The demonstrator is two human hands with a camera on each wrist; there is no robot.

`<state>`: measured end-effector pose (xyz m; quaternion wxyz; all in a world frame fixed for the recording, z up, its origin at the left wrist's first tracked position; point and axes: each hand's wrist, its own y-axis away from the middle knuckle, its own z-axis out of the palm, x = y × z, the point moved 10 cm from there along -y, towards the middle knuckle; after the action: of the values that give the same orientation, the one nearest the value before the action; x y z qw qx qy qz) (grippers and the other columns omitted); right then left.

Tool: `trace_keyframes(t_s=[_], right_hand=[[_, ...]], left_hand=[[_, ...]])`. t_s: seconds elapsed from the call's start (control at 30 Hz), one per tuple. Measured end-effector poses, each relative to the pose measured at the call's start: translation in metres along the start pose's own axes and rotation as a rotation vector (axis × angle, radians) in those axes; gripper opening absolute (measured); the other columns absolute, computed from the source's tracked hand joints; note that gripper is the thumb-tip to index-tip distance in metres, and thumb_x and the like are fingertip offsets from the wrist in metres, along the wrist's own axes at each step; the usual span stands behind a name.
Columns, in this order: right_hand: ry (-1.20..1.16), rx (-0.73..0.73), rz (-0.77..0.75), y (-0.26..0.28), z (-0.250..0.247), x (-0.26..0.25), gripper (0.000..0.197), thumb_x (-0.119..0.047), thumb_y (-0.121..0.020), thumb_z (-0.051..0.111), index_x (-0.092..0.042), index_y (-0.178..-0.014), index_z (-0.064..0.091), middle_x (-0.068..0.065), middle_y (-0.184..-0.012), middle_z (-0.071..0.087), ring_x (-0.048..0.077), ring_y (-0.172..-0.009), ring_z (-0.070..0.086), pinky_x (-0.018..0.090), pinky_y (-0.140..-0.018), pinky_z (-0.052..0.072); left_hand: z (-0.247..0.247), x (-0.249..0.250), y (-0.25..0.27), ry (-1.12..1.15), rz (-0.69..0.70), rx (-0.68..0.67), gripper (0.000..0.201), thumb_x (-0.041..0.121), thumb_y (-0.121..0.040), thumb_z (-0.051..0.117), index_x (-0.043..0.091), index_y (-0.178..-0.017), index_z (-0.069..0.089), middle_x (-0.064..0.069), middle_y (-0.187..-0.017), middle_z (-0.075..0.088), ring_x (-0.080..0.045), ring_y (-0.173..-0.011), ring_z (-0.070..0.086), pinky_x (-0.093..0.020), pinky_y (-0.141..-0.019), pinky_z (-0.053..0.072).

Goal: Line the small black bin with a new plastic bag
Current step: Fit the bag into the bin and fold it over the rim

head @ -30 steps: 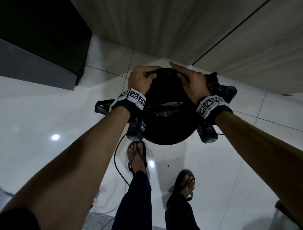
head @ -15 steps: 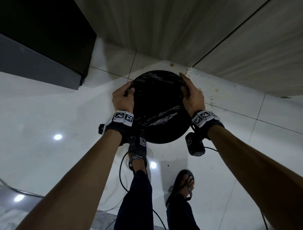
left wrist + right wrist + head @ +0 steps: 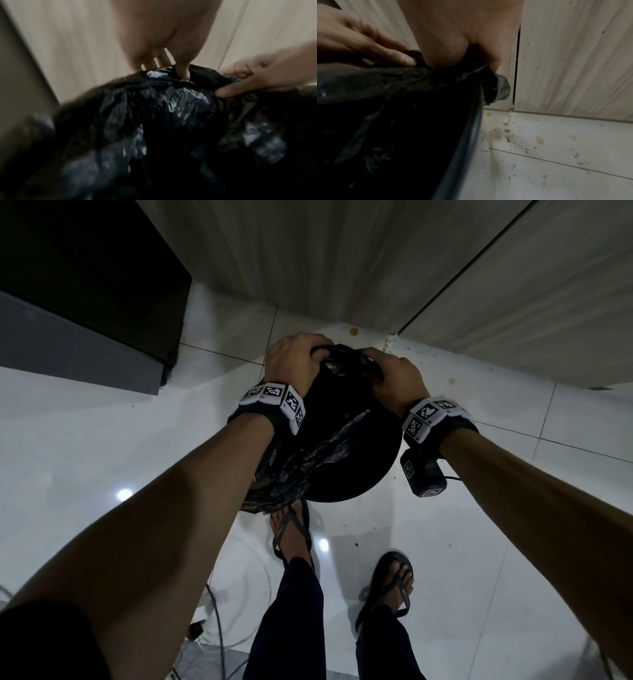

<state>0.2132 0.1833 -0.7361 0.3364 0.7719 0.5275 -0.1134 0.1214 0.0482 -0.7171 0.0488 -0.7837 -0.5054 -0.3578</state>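
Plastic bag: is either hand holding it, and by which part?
Both. The left hand and right hand pinch the black plastic bag at its gathered top edge, over the far rim of the bin.

The plastic bag (image 3: 180, 102) is thin, crinkled and glossy black, the bin (image 3: 471, 135) rim smooth dark plastic, the floor tiles (image 3: 85, 440) shiny white, the wall panels (image 3: 342, 261) matt wood-grain.
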Motion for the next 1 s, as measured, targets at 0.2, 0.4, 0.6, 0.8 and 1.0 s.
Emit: trace_keyframes(t_s=[0.2, 0.4, 0.6, 0.8, 1.0], right_hand=[[0.088, -0.024, -0.013, 0.007, -0.022, 0.002, 0.054, -0.009, -0.086, 0.054, -0.024, -0.138, 0.048, 0.012, -0.126, 0.064, 0.034, -0.117, 0.057, 0.038, -0.095, 0.045], [0.067, -0.042, -0.047, 0.010, -0.025, -0.003, 0.054, -0.012, -0.090, 0.055, -0.028, -0.141, 0.044, 0.008, -0.137, 0.057, 0.029, -0.130, 0.049, 0.038, -0.104, 0.043], [-0.060, -0.134, 0.179, 0.025, 0.005, 0.027, 0.037, -0.024, -0.098, 0.049, -0.017, -0.135, 0.049, 0.016, -0.130, 0.060, 0.035, -0.118, 0.056, 0.033, -0.092, 0.042], [-0.274, 0.111, 0.129, 0.027, -0.029, 0.014, 0.033, -0.019, -0.085, 0.066, -0.035, -0.114, 0.063, 0.002, -0.108, 0.069, 0.021, -0.099, 0.064, 0.037, -0.091, 0.052], [-0.280, 0.216, 0.116, 0.028, -0.039, 0.016, 0.019, -0.016, -0.080, 0.065, -0.030, -0.091, 0.072, -0.001, -0.094, 0.074, 0.016, -0.089, 0.066, 0.036, -0.084, 0.055]], left_hand=[[-0.010, -0.024, 0.015, 0.048, -0.155, 0.082, 0.024, 0.032, -0.092, 0.053, 0.029, -0.110, 0.069, 0.001, -0.113, 0.072, -0.023, -0.110, 0.063, -0.030, -0.094, 0.047], [-0.011, -0.036, 0.041, 0.104, -0.243, 0.152, 0.021, 0.029, -0.092, 0.054, 0.028, -0.106, 0.070, -0.002, -0.105, 0.074, -0.026, -0.102, 0.065, -0.030, -0.085, 0.048], [-0.009, -0.047, 0.058, 0.127, -0.320, 0.168, 0.022, 0.030, -0.092, 0.054, 0.026, -0.107, 0.070, -0.003, -0.106, 0.074, -0.026, -0.102, 0.066, -0.031, -0.086, 0.050], [-0.008, -0.003, 0.041, 0.117, -0.100, 0.017, 0.042, 0.020, -0.082, 0.062, 0.033, -0.122, 0.059, 0.005, -0.125, 0.064, -0.017, -0.118, 0.056, -0.032, -0.104, 0.042], [0.021, 0.010, 0.009, 0.070, -0.043, -0.142, 0.030, 0.012, -0.084, 0.062, 0.027, -0.108, 0.072, 0.004, -0.117, 0.070, -0.016, -0.109, 0.062, -0.018, -0.094, 0.043]])
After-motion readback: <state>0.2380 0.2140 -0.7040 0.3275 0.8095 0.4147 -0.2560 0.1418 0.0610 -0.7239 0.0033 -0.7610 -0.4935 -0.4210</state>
